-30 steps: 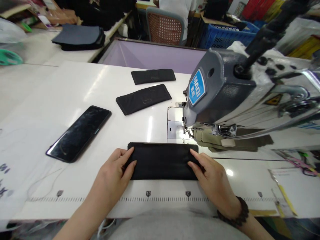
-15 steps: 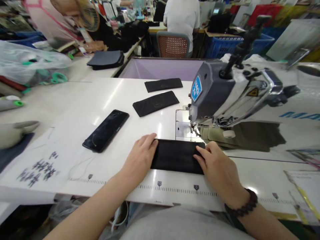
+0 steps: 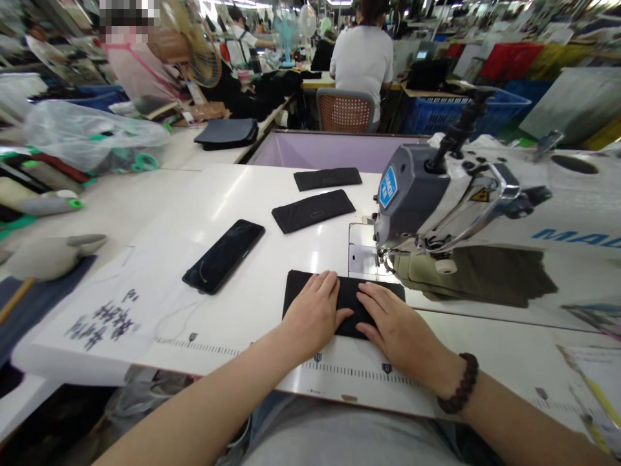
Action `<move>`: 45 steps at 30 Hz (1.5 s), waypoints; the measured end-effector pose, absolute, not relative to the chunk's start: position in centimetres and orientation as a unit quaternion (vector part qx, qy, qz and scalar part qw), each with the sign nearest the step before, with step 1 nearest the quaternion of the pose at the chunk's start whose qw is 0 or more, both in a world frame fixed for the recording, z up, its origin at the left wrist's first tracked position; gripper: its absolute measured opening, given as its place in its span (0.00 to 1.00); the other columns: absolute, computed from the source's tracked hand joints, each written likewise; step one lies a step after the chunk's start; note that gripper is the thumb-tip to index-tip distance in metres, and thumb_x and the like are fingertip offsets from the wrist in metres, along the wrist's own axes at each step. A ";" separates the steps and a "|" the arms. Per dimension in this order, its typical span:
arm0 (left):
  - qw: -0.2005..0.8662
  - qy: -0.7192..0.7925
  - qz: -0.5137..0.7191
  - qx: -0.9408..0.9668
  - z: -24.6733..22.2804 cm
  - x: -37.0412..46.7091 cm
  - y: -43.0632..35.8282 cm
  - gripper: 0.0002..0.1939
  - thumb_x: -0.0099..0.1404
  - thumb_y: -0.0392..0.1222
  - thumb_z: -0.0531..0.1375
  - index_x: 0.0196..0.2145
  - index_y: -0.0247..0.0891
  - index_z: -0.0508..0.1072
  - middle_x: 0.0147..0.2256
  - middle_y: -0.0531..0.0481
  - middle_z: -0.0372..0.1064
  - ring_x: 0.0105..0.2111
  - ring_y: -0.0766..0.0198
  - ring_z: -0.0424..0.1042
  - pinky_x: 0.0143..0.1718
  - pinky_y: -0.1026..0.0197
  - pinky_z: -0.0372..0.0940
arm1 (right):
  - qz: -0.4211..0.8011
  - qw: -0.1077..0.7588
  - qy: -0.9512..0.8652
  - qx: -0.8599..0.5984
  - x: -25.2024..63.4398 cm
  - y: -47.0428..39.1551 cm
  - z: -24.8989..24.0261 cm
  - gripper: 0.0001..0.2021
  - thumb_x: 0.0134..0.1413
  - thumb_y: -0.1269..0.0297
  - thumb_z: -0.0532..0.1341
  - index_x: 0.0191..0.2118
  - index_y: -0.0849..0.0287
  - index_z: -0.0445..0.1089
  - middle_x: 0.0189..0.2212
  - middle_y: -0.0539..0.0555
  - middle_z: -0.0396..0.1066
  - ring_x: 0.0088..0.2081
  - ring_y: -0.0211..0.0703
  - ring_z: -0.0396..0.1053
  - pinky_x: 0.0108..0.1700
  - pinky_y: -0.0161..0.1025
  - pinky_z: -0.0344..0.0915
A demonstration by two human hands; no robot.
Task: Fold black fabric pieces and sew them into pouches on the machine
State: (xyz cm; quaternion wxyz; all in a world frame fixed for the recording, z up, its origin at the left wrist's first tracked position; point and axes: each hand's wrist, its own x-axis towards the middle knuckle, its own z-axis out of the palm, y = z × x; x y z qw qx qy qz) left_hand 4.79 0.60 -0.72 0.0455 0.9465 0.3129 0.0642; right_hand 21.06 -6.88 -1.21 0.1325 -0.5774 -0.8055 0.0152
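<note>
Pressing a black fabric panel (image 3: 347, 295), apparently, your left hand (image 3: 314, 312) and right hand (image 3: 392, 322) rest extended, ungripping fingers; alignment likely matters next.

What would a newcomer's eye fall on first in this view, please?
Probably the large grey-and-white metal sewing machine on the right, with its blue badge. Near the centre, the bare left hand and right hand rest on a black fabric rectangle; a black rectangular phone lies farther left on the white tabletop.
</note>
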 end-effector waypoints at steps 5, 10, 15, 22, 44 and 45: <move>0.052 0.300 0.053 0.951 -1.8 4.2 0.4 0.33 0.62 0.53 0.51 0.54 0.21 0.54 0.55 0.33 0.50 0.57 0.50 0.48 0.57 0.51 0.47 | 0.000 0.105 -0.805 -0.584 20.9 -7.1 -2.1 0.23 0.53 0.61 0.54 0.54 0.66 0.57 0.53 0.63 0.56 0.55 0.52 0.52 0.54 0.56 0.51; 0.029 0.286 0.029 0.957 -1.9 3.7 0.7 0.37 0.61 0.59 0.47 0.57 0.25 0.49 0.59 0.36 0.42 0.60 0.53 0.41 0.58 0.49 0.44 | 0.001 0.088 -0.797 -0.598 21.0 -7.2 -2.2 0.23 0.54 0.60 0.52 0.55 0.62 0.55 0.57 0.61 0.51 0.57 0.52 0.48 0.55 0.62 0.42; -0.021 0.339 0.003 0.940 -2.1 0.2 2.9 0.38 0.62 0.60 0.45 0.57 0.23 0.49 0.59 0.32 0.42 0.59 0.49 0.44 0.56 0.45 0.46 | 0.010 0.090 -0.789 -0.607 21.0 -7.2 -1.9 0.23 0.55 0.58 0.51 0.56 0.59 0.54 0.58 0.58 0.50 0.58 0.49 0.46 0.56 0.61 0.39; -0.043 0.312 0.082 0.946 -0.5 -0.9 0.9 0.20 0.67 0.41 0.45 0.54 0.32 0.57 0.53 0.38 0.56 0.50 0.54 0.59 0.49 0.51 0.57 | 0.007 0.106 -0.783 -0.612 20.9 -7.3 -2.1 0.23 0.55 0.58 0.51 0.56 0.58 0.54 0.57 0.59 0.51 0.58 0.49 0.46 0.55 0.60 0.41; 0.049 0.187 0.015 0.981 0.3 11.3 5.5 0.26 0.62 0.51 0.53 0.51 0.29 0.60 0.53 0.37 0.55 0.54 0.53 0.54 0.55 0.53 0.50 | 0.036 0.143 -0.856 -0.496 28.1 -5.6 -0.8 0.14 0.57 0.61 0.50 0.40 0.61 0.69 0.35 0.58 0.67 0.34 0.42 0.60 0.36 0.41 0.58; 0.054 0.185 0.011 0.981 0.3 11.3 5.5 0.27 0.62 0.52 0.52 0.52 0.29 0.59 0.54 0.37 0.54 0.55 0.53 0.53 0.55 0.52 0.49 | 0.037 0.142 -0.852 -0.502 28.1 -5.6 -0.8 0.15 0.57 0.61 0.50 0.40 0.61 0.70 0.32 0.57 0.66 0.33 0.41 0.60 0.35 0.40 0.58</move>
